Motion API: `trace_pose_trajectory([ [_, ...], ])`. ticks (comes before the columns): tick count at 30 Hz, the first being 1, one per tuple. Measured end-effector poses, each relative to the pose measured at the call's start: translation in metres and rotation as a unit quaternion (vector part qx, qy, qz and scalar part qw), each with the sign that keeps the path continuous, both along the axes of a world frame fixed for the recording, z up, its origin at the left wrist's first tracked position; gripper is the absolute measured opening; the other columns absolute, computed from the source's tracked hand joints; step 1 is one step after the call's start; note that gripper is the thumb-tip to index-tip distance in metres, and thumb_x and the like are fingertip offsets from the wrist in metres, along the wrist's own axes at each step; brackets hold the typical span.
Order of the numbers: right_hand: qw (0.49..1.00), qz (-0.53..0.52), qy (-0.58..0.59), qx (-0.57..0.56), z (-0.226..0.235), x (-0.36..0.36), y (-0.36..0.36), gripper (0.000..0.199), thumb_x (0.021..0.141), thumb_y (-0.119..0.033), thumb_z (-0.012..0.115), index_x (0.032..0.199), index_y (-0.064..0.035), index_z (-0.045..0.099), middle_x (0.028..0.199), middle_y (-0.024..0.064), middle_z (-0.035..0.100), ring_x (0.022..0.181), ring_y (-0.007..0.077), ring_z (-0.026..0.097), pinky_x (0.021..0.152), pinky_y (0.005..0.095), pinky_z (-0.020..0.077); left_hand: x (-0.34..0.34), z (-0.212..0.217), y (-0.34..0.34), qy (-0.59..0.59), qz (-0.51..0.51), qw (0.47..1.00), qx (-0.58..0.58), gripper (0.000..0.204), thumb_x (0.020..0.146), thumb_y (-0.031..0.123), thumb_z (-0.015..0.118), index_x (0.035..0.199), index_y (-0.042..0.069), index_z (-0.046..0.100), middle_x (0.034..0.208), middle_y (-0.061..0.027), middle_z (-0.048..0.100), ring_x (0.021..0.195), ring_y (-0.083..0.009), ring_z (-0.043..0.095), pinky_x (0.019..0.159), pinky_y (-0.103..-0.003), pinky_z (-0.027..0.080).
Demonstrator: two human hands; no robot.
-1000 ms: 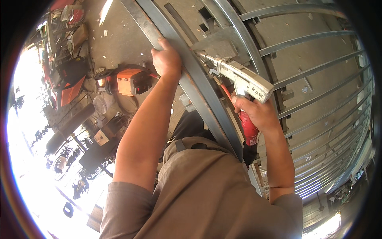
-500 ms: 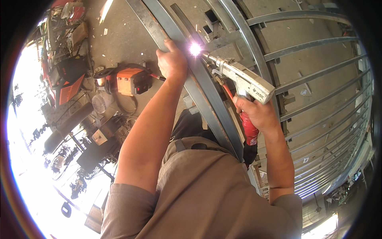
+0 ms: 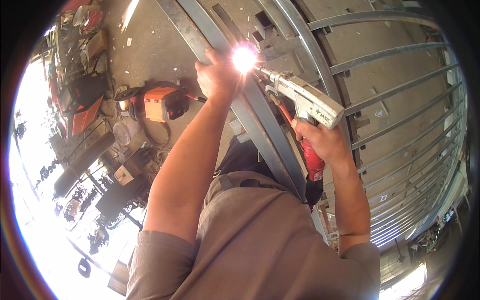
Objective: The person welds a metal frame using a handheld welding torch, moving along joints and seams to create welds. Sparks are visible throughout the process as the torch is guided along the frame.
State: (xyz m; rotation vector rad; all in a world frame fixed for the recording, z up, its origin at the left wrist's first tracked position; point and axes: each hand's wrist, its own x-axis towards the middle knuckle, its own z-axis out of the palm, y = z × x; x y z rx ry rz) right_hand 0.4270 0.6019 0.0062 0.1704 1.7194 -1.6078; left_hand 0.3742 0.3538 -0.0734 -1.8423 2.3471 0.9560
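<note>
My left hand [image 3: 215,76] is closed round the edge of a long grey steel tube [image 3: 265,142], thumb on top. The tube slants from the far left down toward my waist, in front of my belt. In my right hand [image 3: 324,140] is a scuffed, pale welding gun [image 3: 312,101] with a red handle. Its thin nozzle points left to a blazing arc [image 3: 244,59] on the tube's right side, just right of my left fingers. The glare hides the spot where nozzle and metal meet.
An orange power unit [image 3: 161,104] with a red cable lies on the floor at left. To the right stretches a large frame of parallel steel bars [image 3: 395,92]. Machinery and scrap [image 3: 85,95] crowd the far left. Dark steel offcuts [image 3: 263,20] lie beyond the arc.
The arc's glow has grown larger and brighter, with orange at its lower edge. Both hands and the gun have stayed almost in place.
</note>
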Motion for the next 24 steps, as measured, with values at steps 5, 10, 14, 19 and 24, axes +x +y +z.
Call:
trace_pose_trajectory([
  [5,1.0,-0.012,0.003,-0.017,-0.001,0.003,-0.001,0.038,0.092,-0.008,0.072,0.127,0.0015,0.064,0.085,0.0022,0.067,0.069,0.0086,0.061,0.062,0.0286,0.0523,0.001,0.003,-0.003,0.007,-0.014,1.0,0.023,0.09,0.102,0.065,0.042,0.151,-0.01,0.042,0.145,-0.0316,0.056,0.137,-0.0448,0.053,0.114,-0.048,0.043],
  [10,0.998,-0.055,-0.016,0.021,0.022,0.023,0.013,0.031,0.091,-0.007,0.073,0.12,0.002,0.069,0.085,0.0016,0.068,0.071,0.0101,0.064,0.063,0.0282,0.0527,0.003,-0.008,-0.007,-0.006,-0.021,1.0,0.005,0.083,0.101,0.064,0.041,0.144,-0.007,0.051,0.135,-0.0323,0.063,0.127,-0.0475,0.06,0.108,-0.053,0.048],
  [14,0.983,-0.156,0.024,0.096,0.062,0.078,0.052,0.026,0.09,-0.004,0.075,0.115,-0.0002,0.069,0.098,0.0038,0.07,0.079,0.0119,0.065,0.07,0.0284,0.0545,0.004,-0.022,-0.018,0.013,-0.016,1.0,0.024,0.088,0.101,0.066,0.043,0.144,-0.01,0.05,0.139,-0.0317,0.06,0.127,-0.0445,0.061,0.109,-0.051,0.048],
  [19,0.93,-0.26,0.023,0.261,0.125,0.194,0.118,0.038,0.09,-0.007,0.078,0.126,-0.0042,0.069,0.106,0.0016,0.072,0.09,0.0102,0.065,0.078,0.0273,0.0543,0.006,-0.018,-0.02,0.125,0.009,0.983,0.137,0.087,0.101,0.062,0.05,0.143,-0.014,0.047,0.137,-0.0307,0.062,0.117,-0.0427,0.068,0.098,-0.047,0.056],
  [24,0.836,-0.375,0.022,0.399,0.208,0.32,0.17,0.045,0.089,-0.008,0.078,0.133,-0.0062,0.066,0.109,0.0011,0.073,0.091,0.009,0.064,0.078,0.0254,0.0526,0.007,-0.022,-0.028,0.138,-0.023,0.981,0.138,0.086,0.1,0.065,0.047,0.136,-0.012,0.058,0.135,-0.0258,0.065,0.115,-0.0384,0.069,0.099,-0.047,0.057],
])
